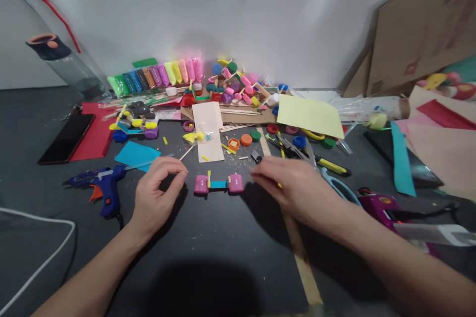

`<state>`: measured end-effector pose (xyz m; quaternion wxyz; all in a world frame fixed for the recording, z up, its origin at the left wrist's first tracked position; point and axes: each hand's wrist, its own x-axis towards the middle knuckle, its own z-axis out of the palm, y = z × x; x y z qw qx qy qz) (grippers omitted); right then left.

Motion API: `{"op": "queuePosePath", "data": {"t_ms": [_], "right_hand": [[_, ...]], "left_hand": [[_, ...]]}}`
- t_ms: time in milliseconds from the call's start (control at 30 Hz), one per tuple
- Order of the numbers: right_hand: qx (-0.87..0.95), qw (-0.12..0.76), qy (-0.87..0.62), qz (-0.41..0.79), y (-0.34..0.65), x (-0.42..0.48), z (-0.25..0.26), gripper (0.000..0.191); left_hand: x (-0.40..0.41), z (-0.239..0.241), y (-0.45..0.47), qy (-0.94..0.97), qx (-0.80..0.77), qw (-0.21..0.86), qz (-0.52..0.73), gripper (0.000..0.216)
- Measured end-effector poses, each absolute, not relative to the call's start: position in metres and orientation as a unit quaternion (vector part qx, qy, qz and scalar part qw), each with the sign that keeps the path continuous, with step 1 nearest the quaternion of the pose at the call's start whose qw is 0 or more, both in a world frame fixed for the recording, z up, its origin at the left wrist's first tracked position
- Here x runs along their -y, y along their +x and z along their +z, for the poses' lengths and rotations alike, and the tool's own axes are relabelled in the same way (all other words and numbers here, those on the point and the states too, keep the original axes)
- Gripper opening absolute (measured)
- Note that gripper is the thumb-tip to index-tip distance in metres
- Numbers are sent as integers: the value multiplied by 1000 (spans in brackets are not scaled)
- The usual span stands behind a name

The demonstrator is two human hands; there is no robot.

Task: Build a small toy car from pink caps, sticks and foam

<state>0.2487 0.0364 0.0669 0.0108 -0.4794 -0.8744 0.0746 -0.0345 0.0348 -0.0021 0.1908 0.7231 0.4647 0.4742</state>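
Between my hands lies a small craft piece: a blue strip (218,184) joins two pink blocks (235,183), and a yellow stick (208,179) stands near its left end. My left hand (154,198) is to its left, thumb and index finger pinched together; whatever is between them is too small to make out. A thin wooden stick (187,152) is just beyond those fingertips. To the right of the piece, my right hand (292,181) has its fingers pressed together, their contents hidden. A small black item (256,157) shows beside its fingertips. Neither hand touches the piece.
A blue glue gun (106,183) lies at left, near a phone (67,138) and a water bottle (74,67). Bottle caps (246,139), clay packets (159,75) and paper sheets (310,115) crowd the back. Scissors (338,185) and a purple tool (383,213) lie at right.
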Motion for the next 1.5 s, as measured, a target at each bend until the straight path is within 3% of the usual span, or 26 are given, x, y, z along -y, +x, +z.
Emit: {"op": "queuePosePath", "data": {"t_ms": [333,800,967,1100,1167,1267,1367,1500], "right_hand": [[866,-141,-480,16,226,-111,43,20],[841,-121,-526,42,221,-96,38,18],[834,-37,-544,81,224,-70,58,10],[837,45,-529,130,227,-21,64,10],[852,98,-482,181,224,3,60,9],[845,218,-388,296,216,25,49,11],[809,279,-365,367,209,30,35,11],[760,333,-372,416,207,29,22,13]], "left_hand": [[-37,-2,-35,726,-470,178,470,14],[-34,-7,-34,745,-454,181,453,12],[-29,-1,-36,762,-425,121,473,15],[-13,7,-32,817,-323,75,472,30],[-5,8,-26,855,-285,104,422,29],[2,3,-14,892,-256,170,332,9],[2,-4,-5,906,-217,208,299,24],[0,-3,-2,911,-204,218,284,26]]}}
